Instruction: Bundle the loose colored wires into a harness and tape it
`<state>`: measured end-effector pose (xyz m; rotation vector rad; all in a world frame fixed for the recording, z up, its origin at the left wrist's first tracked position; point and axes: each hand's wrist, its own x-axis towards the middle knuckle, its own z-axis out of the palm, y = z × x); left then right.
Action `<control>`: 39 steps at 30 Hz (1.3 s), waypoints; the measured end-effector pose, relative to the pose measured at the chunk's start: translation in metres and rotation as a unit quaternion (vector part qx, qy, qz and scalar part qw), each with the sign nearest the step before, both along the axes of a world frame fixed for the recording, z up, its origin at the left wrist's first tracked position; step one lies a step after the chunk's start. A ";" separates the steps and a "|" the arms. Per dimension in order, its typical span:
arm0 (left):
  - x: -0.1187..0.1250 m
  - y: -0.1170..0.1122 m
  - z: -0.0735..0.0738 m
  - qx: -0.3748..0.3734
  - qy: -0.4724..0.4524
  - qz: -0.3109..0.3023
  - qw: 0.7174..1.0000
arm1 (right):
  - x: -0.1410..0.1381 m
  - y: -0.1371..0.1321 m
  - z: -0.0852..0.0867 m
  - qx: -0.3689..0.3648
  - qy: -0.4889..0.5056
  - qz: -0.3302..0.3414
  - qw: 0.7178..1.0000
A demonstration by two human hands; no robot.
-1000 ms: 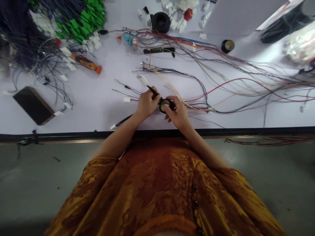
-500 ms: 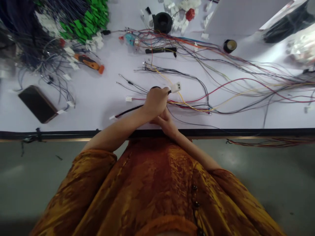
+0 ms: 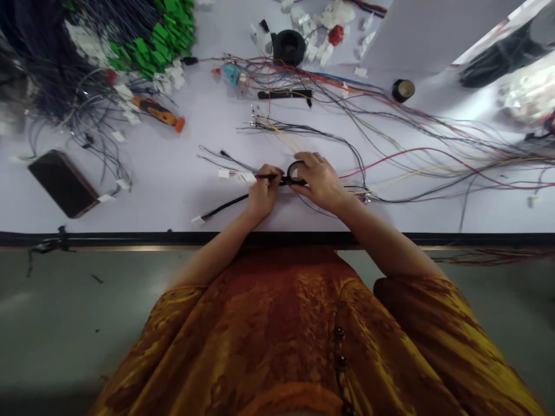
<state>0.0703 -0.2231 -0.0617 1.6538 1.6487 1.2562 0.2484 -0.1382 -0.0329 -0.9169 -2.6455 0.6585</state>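
Fingers (image 3: 269, 171) of the left hand (image 3: 263, 199) are closed in a tight pinch on the black lead (image 3: 228, 204), just beside its white connector (image 3: 245, 178). The right hand (image 3: 318, 182) is curled around a roll of black tape (image 3: 289, 171), holding it between thumb and fingers. A strip of tape (image 3: 277, 181) appears to run from the roll to the pinch, though the view is too narrow to confirm this. The lead lies on the pale table (image 3: 151, 214), near its front edge, ending at a small white tag (image 3: 198, 220). Covering looks complete from that tag up to the left hand; the stretch at the connector cannot be verified. The coloured wires (image 3: 433, 180) to the right appear untaped.
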 end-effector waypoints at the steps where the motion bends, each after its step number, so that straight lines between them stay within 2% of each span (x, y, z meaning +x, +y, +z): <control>1: -0.001 0.002 0.000 -0.028 -0.029 0.008 0.999 | 0.000 -0.003 -0.001 0.000 -0.004 0.010 1.000; 3: -0.003 0.003 -0.001 -0.063 -0.071 -0.009 0.995 | 0.001 -0.011 -0.001 -0.019 -0.008 0.007 1.000; 6: -0.004 0.003 -0.003 -0.073 -0.085 -0.038 0.993 | 0.001 -0.021 0.005 -0.043 -0.032 -0.024 0.998; 11: -0.001 -0.002 -0.004 -0.088 -0.069 -0.008 0.994 | -0.005 -0.018 0.018 -0.024 -0.134 -0.025 0.990; 14: 0.000 -0.003 -0.004 -0.084 -0.069 0.004 0.994 | -0.015 -0.022 0.021 0.007 -0.159 -0.010 0.987; 16: 0.000 -0.001 -0.005 -0.085 -0.066 0.009 0.994 | -0.023 -0.041 0.026 0.044 -0.143 0.036 0.988; 19: -0.004 0.004 -0.006 -0.079 -0.065 0.034 0.994 | -0.032 -0.073 0.038 0.076 -0.077 0.143 0.984; 21: -0.006 0.006 -0.005 -0.084 -0.083 0.033 0.992 | -0.030 -0.072 0.042 0.076 -0.049 0.163 0.982; 23: -0.007 0.006 -0.005 -0.095 -0.109 0.021 0.989 | -0.020 -0.045 0.037 0.085 -0.051 0.088 0.991; 26: -0.008 0.006 -0.006 -0.084 -0.134 0.036 0.987 | 0.002 0.012 0.019 0.083 -0.061 -0.112 0.988; 28: -0.008 0.005 -0.006 -0.077 -0.142 0.048 0.986 | 0.009 0.028 0.006 0.053 -0.031 -0.178 0.982; 30: -0.011 0.005 -0.005 -0.081 -0.145 0.043 0.985 | 0.004 0.020 -0.005 -0.005 0.021 -0.150 0.989; 32: -0.013 0.003 -0.003 -0.071 -0.139 0.032 0.987 | -0.010 -0.003 -0.015 -0.074 0.068 -0.103 0.990; 34: -0.014 0.000 -0.002 -0.049 -0.131 0.033 0.990 | -0.024 -0.025 -0.023 -0.110 0.090 -0.086 0.986; 36: -0.015 -0.001 -0.002 -0.038 -0.138 0.048 0.989 | -0.034 -0.037 -0.027 -0.096 0.084 -0.094 0.987; 39: -0.019 -0.002 -0.005 -0.049 -0.223 0.100 0.968 | -0.038 -0.043 -0.029 -0.035 0.017 -0.094 0.995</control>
